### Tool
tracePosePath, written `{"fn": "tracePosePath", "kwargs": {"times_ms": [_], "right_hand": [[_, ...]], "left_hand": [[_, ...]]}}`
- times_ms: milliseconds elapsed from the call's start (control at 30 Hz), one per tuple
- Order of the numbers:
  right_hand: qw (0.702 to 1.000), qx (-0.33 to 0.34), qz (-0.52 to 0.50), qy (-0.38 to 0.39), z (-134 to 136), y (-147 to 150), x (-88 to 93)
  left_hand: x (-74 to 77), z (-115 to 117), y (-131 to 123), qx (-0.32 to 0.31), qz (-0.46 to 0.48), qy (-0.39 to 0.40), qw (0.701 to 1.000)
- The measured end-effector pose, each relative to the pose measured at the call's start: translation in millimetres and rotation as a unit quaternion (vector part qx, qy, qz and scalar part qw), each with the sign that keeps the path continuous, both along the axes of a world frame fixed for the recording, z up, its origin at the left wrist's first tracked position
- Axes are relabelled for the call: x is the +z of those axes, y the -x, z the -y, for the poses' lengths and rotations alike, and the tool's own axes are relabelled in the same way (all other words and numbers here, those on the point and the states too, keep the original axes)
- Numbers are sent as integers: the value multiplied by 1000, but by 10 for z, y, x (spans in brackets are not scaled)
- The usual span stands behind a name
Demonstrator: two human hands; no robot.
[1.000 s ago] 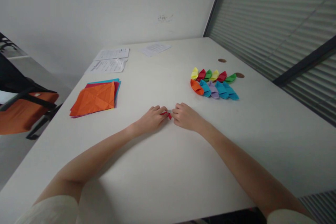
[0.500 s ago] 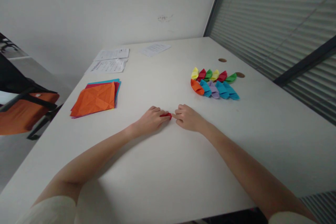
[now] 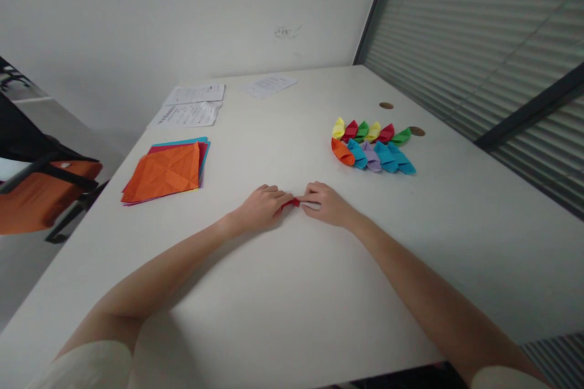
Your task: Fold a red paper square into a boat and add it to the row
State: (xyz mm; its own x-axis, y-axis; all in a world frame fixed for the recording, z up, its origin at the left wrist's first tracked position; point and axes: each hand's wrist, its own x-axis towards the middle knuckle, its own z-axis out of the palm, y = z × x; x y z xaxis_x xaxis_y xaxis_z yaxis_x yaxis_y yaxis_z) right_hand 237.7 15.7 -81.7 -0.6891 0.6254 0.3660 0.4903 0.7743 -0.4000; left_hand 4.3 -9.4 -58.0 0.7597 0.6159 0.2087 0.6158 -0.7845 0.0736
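Note:
A small piece of folded red paper (image 3: 292, 202) lies on the white table between my hands, mostly covered by fingers. My left hand (image 3: 262, 208) is closed on its left part, fingers bent over the top. From the other side, my right hand (image 3: 327, 204) pinches the paper's right tip between thumb and forefinger, its other fingers curled. Which fold is being pressed is too small to make out. Off to the right sit two rows of folded paper pieces (image 3: 371, 149) in yellow, red, green, orange, blue and lilac.
A stack of square coloured paper (image 3: 166, 171), orange on top, lies to the left. Printed sheets (image 3: 194, 103) rest near the wall, with another sheet (image 3: 270, 86) beside them. Two round holes pierce the table at right. An orange chair (image 3: 48, 191) stands past the left edge.
My right thumb and forefinger have closed onto the red paper's right tip. My left fingers have shifted slightly, and the paper sits at a somewhat different angle.

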Motion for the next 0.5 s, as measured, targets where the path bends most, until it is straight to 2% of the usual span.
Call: {"fn": "tracePosePath", "kwargs": {"times_ms": [133, 333, 500], "right_hand": [[999, 15, -28, 8, -33, -5, -44], [999, 1, -33, 3, -75, 46, -96], [994, -43, -69, 71, -81, 103, -76]], "left_hand": [[-38, -30, 8, -9, 21, 4, 1000], [-63, -43, 31, -27, 35, -11, 999], [-58, -34, 33, -34, 38, -20, 999]]}}
